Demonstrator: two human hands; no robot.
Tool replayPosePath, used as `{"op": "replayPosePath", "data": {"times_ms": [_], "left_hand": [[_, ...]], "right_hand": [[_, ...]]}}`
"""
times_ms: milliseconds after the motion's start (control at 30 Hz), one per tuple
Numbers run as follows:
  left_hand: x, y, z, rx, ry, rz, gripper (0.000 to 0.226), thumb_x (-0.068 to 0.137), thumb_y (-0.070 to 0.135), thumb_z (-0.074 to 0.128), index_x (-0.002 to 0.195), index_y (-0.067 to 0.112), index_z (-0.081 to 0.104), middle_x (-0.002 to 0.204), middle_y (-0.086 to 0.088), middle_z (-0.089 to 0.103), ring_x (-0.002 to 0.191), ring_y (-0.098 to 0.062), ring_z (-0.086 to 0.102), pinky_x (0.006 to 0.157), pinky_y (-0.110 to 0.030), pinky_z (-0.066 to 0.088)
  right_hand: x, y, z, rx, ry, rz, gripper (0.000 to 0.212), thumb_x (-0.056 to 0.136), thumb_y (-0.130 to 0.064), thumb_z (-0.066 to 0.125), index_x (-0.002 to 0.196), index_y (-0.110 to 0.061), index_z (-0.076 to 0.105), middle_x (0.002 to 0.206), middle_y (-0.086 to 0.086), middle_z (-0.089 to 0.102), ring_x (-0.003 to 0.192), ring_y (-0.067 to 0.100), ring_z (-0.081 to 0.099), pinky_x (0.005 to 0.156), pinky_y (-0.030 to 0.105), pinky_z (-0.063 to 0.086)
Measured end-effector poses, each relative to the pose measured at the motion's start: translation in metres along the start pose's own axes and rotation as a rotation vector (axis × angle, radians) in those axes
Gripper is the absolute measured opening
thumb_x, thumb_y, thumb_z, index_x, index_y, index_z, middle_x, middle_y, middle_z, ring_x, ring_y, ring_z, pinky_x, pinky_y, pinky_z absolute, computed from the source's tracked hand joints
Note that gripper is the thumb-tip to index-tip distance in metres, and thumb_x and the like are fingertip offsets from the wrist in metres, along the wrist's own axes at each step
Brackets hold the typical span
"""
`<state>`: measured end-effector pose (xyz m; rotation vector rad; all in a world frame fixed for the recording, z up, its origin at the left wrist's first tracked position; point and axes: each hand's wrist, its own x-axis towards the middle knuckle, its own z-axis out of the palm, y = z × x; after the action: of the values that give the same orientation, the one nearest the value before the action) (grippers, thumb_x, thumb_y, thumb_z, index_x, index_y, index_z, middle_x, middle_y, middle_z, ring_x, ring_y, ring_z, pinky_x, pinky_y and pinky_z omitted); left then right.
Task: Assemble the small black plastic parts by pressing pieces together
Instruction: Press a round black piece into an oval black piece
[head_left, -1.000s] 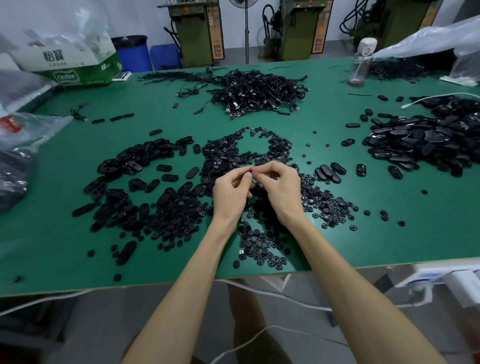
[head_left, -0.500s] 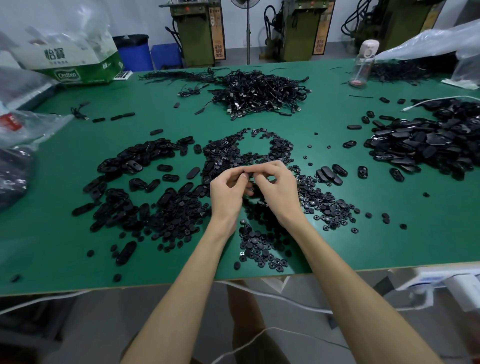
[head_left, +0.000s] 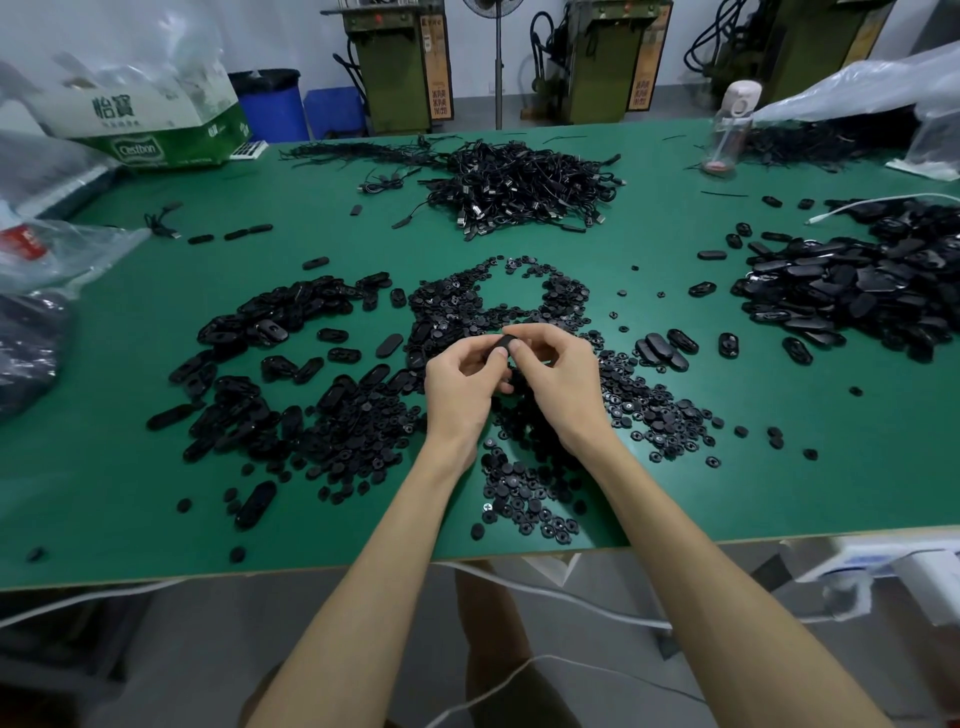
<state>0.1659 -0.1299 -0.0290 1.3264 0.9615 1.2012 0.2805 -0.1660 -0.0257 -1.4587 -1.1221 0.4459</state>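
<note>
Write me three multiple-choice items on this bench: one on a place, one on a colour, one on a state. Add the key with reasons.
1. Where does the tangled cable pile lie?
A. at the near left edge
B. at the far middle of the table
C. on the floor

2. What colour is the table's surface?
A. grey
B. white
C. green

3. What are the left hand and right hand doing?
A. pinching one small black part between them
B. lying flat on the table
C. lifting the water bottle

Key: 1 B, the pile sits beyond the hands. 2 C, the bare surface is green. 3 A, fingertips of both hands meet on the part.
</note>
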Motion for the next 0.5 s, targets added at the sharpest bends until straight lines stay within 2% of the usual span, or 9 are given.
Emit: {"op": "replayPosePath", "data": {"times_ms": [167, 333, 500], "left_hand": [[-0.0001, 0.0002, -0.0004, -0.013, 0.005, -0.010, 0.016, 0.097, 0.002, 0.067, 0.110, 0.006, 0.075, 0.094, -0.011, 0.077, 0.074, -0.013, 0.070, 0.065, -0.023, 0.057], [-0.0005, 0.0027, 0.0001, -0.020, 0.016, -0.033, 0.015, 0.094, -0.001, 0.067, 0.098, 0.011, 0.074, 0.084, -0.006, 0.076, 0.066, -0.010, 0.068, 0.065, -0.022, 0.057], [-0.0012, 0.0048, -0.0002, -0.046, 0.045, -0.063, 0.015, 0.090, -0.005, 0.068, 0.100, 0.005, 0.074, 0.083, -0.010, 0.076, 0.066, -0.012, 0.071, 0.066, -0.022, 0.058]], "right_hand": [[0.0012, 0.0013, 0.0003, 0.004, -0.004, -0.005, 0.016, 0.097, -0.011, 0.068, 0.109, -0.014, 0.078, 0.086, -0.004, 0.074, 0.076, 0.003, 0.065, 0.074, 0.021, 0.054], [0.0007, 0.0020, 0.0003, 0.049, -0.024, -0.003, 0.014, 0.093, -0.010, 0.073, 0.106, -0.013, 0.078, 0.086, -0.003, 0.075, 0.076, 0.006, 0.067, 0.074, 0.023, 0.055], [-0.0004, 0.0030, 0.0004, 0.145, -0.048, 0.014, 0.016, 0.090, -0.005, 0.075, 0.104, -0.011, 0.079, 0.085, 0.004, 0.077, 0.079, 0.019, 0.073, 0.072, 0.026, 0.059]]}}
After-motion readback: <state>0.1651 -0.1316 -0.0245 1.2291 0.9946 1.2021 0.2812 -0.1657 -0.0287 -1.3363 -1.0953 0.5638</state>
